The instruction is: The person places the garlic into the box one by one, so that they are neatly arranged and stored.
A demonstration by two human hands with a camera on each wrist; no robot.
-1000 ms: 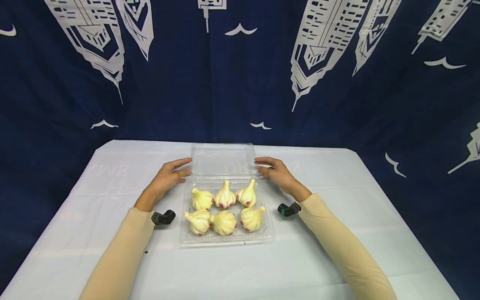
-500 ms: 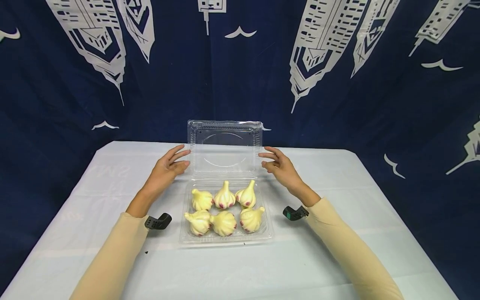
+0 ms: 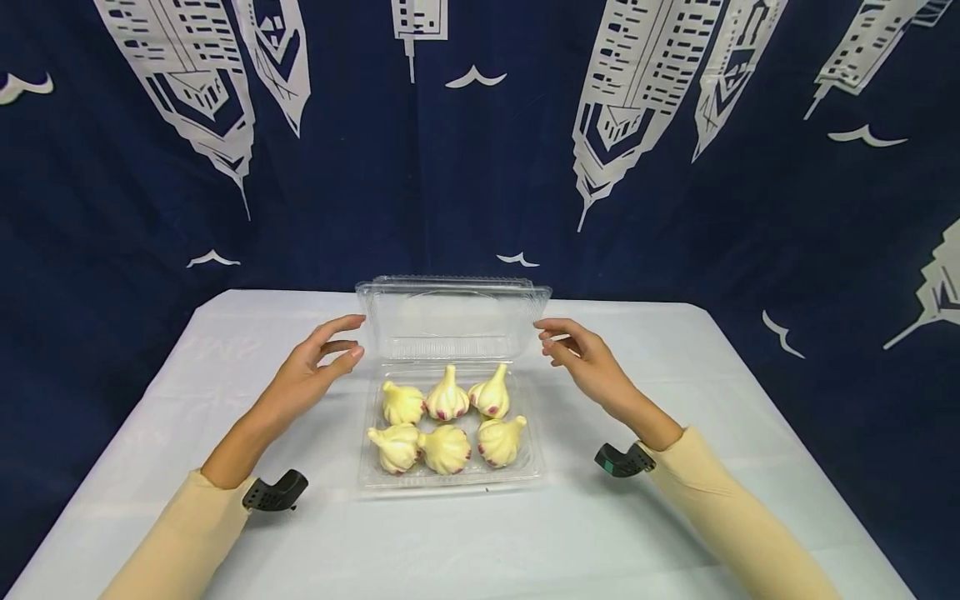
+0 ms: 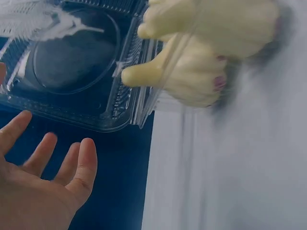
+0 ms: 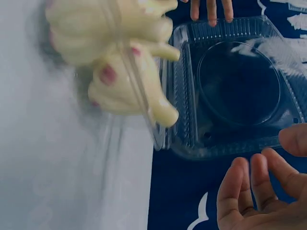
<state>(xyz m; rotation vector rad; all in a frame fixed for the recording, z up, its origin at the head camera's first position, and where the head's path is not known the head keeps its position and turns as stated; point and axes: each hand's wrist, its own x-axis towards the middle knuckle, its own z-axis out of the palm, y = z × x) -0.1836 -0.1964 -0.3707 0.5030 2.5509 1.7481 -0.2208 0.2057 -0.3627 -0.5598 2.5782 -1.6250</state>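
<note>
A clear plastic clamshell container holds several garlic bulbs [image 3: 446, 450] in its bottom half [image 3: 480, 481]. Its hinged lid [image 3: 454, 325] stands raised at the back, leaning forward over the rear row. My left hand [image 3: 303, 371] is at the lid's left side, fingers extended, thumb apart from the index finger. My right hand [image 3: 592, 362] is at the right side, its fingers lightly bent near the lid's edge. In the left wrist view the fingers [image 4: 86, 160] lie loose beside the lid. The right wrist view has the right fingers [image 5: 261, 172] close to it; contact is hard to tell.
The container rests on a white-covered table [image 3: 420, 550]. Behind the table hangs a dark blue curtain [image 3: 450, 183] with white building prints. Each wrist carries a black camera mount [image 3: 275, 492].
The lid has swung up from lying back on the table and now leans forward. Both hands have risen with it and moved nearer and farther apart. The garlic bulbs have stayed put.
</note>
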